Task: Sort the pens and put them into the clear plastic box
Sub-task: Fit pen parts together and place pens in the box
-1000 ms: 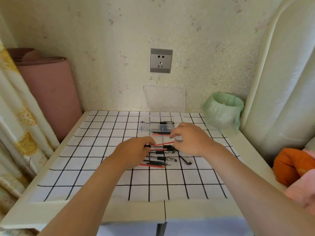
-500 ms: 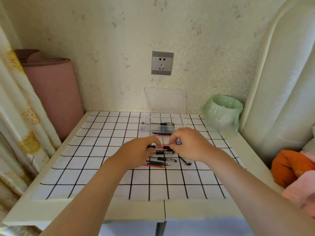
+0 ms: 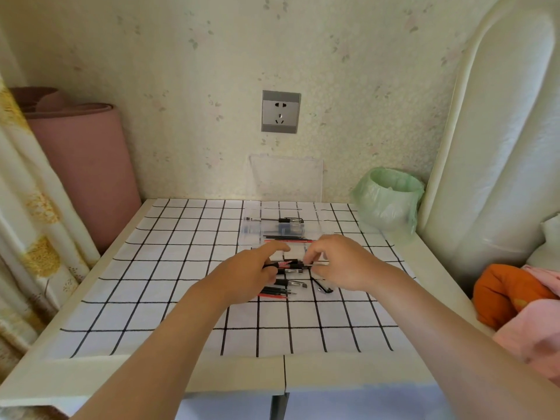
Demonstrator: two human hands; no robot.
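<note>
- Gripping is shared: the left hand (image 3: 245, 275) and right hand (image 3: 342, 263) are curled, fingertips pinched on a red-and-black pen (image 3: 289, 264) held just above the loose pens (image 3: 277, 292).
- A slip could be caused by the two-ended pinch, scattering the pile.
- Several pens are already held by the clear plastic box (image 3: 274, 230), lying just beyond the hands; exact compartments cannot be told.

clear glossy plastic box (image 3: 274, 230), matt grid cloth (image 3: 169, 256)

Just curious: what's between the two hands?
In the head view, a few pens, black and red, bridge the gap between the left hand and right hand.
</note>
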